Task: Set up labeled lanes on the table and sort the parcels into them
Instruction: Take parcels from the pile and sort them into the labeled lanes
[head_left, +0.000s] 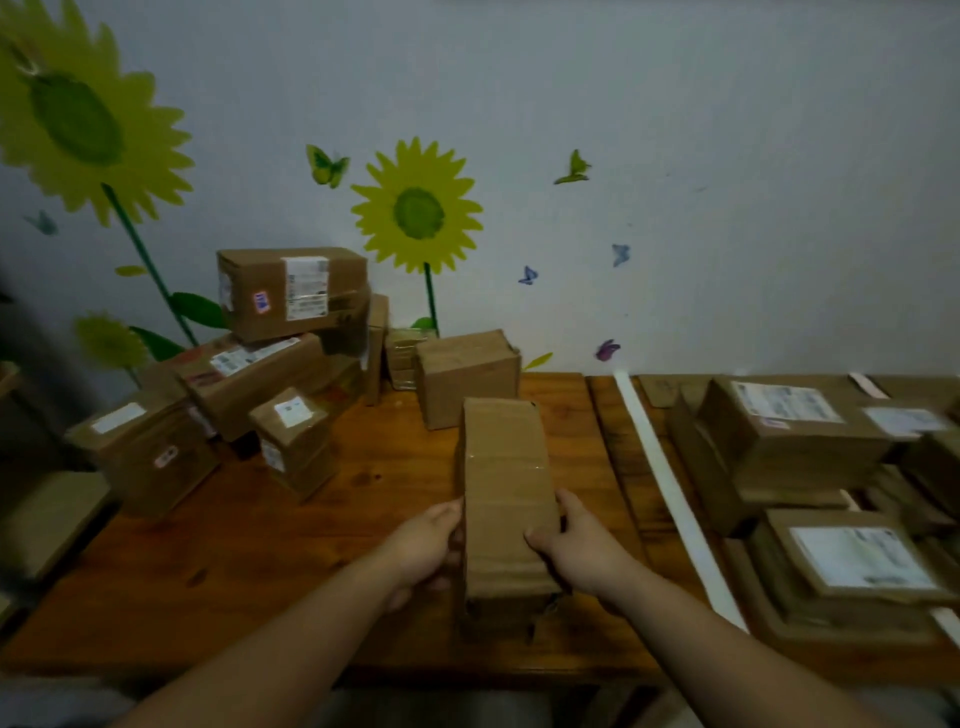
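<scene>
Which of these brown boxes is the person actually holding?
The long plain-topped parcel at mid-table: left hand and right hand grip its near end. All others lie untouched, piled left or beyond the white strip.

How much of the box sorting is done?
Partly done. A white strip marks a lane on the table, and sorted boxes lie right of it. The left hand and right hand hold one long box. The pile of boxes at the far left awaits sorting.
</scene>
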